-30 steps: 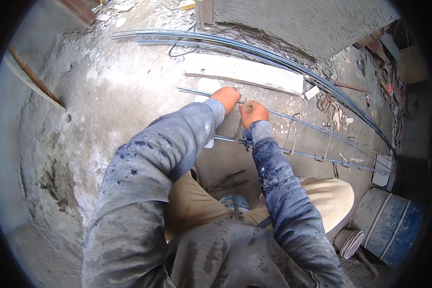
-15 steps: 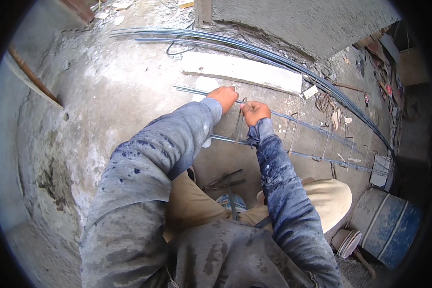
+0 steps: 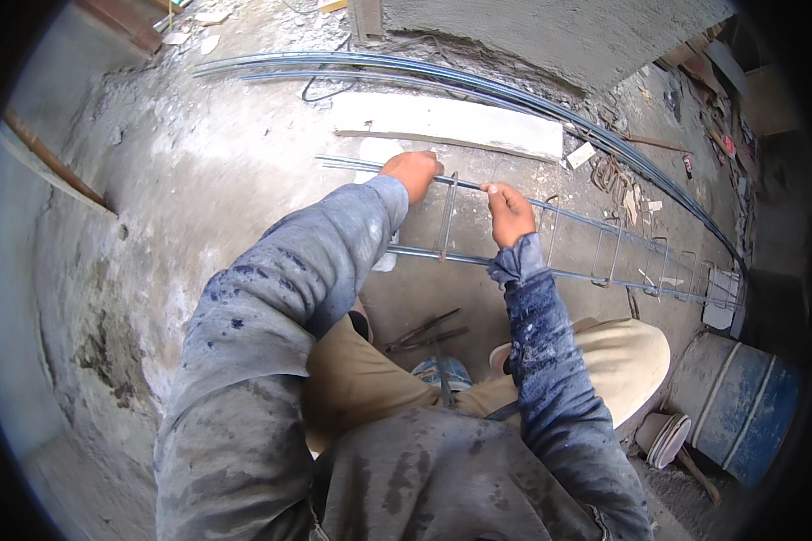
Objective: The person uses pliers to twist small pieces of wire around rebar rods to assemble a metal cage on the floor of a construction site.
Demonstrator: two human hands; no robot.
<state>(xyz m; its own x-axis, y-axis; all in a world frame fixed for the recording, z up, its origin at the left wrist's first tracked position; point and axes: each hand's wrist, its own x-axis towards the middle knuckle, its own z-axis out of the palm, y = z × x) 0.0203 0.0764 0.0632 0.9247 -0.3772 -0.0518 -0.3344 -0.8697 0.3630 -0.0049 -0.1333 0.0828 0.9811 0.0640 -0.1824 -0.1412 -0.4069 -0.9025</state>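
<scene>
A long steel rebar cage (image 3: 604, 239) of thin bars with several rectangular stirrups lies across the concrete floor in front of me. My left hand (image 3: 412, 171) is closed on the cage's upper bar near its left end. My right hand (image 3: 509, 212) is closed on the same upper bar, just right of one stirrup (image 3: 446, 221). Both sleeves are blue and dusty. A pair of pincers (image 3: 424, 332) lies on the floor between my knees.
A white board (image 3: 447, 122) lies beyond the cage. Long curved rebars (image 3: 478, 86) run along a concrete block behind it. A blue drum (image 3: 740, 406) and a small bucket (image 3: 663, 437) stand at right. Scrap wire and debris litter the far right.
Both hands have shifted slightly up and apart along the upper bar; my left hand has moved left of the stirrup, my right hand stays beside it.
</scene>
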